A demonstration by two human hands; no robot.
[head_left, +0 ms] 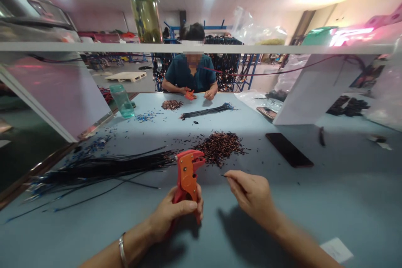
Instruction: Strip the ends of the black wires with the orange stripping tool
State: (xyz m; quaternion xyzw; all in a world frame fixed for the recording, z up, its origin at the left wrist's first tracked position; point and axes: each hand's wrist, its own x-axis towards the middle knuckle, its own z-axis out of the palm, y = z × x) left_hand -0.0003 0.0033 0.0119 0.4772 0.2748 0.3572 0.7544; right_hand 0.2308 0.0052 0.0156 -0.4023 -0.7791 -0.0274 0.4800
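My left hand (pixel 180 211) is wrapped round the handles of a red and orange wire stripper (pixel 187 173), its jaws upright and pointing right. Nothing shows between those jaws. To the right of the tool, my right hand (pixel 251 190) pinches a thin dark piece of wire (pixel 223 175); only a short tip sticks out from the fingertips. Beyond both hands lies a heap of small black and copper-coloured bits (pixel 221 147). A long bundle of black wires (pixel 109 167) with blue ends stretches across the table on the left.
A dark phone (pixel 289 150) lies on the right of the table (pixel 345 184). Across the table a co-worker (pixel 190 73) holds another red stripper (pixel 189 94) near a smaller wire bundle (pixel 207 111). A green bottle (pixel 122 101) stands at left. Overhead runs a white shelf (pixel 201 48).
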